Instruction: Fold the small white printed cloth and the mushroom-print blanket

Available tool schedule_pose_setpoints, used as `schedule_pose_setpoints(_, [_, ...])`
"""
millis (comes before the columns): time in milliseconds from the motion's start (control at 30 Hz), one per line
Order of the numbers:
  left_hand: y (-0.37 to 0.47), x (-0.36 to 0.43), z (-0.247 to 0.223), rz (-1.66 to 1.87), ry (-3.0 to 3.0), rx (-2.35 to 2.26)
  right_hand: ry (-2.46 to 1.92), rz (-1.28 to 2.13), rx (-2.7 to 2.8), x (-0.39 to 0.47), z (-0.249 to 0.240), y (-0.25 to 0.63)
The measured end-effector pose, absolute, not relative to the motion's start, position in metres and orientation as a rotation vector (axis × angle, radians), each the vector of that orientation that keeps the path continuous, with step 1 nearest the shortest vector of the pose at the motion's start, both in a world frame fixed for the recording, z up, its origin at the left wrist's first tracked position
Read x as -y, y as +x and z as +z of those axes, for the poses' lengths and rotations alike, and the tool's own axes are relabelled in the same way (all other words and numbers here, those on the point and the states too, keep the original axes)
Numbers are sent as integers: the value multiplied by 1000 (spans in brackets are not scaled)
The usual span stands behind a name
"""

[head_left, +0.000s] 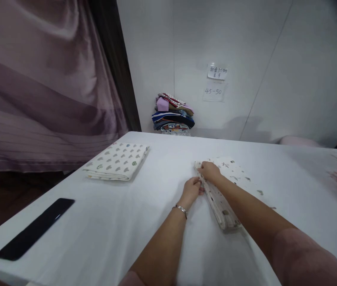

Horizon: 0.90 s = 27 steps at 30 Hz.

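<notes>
Showing folded off-white cloth, small muted plant-like prints, both hands touching its far end

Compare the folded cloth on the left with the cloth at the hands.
The folded cloth is a broad, flat packet; the cloth at the hands has a long, narrow folded strip, with more fabric spread flat beside it.
The folded cloth has rows of mostly grey motifs; the cloth at the hands has scattered, varied ones.
The folded cloth lies untouched; the cloth at the hands has the right hand on it.
Both are pale and printed.
</notes>
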State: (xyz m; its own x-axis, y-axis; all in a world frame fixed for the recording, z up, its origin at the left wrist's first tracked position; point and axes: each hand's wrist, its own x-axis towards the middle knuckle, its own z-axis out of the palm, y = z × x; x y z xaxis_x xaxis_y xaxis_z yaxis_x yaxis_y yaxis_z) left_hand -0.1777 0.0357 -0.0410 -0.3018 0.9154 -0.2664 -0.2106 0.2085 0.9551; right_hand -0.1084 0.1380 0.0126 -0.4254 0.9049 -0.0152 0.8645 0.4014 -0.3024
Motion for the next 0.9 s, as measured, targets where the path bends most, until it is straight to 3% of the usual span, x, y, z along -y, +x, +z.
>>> schedule_pose_setpoints(467, [-184,-48,-47,1453,899,-1382,-1343,563,2492,-157,12,-101])
schedule_pose_setpoints(733, [-190,-43,-26,1515,466,-1043,-1334,813,2381,-154,5,-98])
schedule_pose_setpoints(900, [-194,-42,-23,1494,369,-980,-1456,547,2550,-158,5,-103])
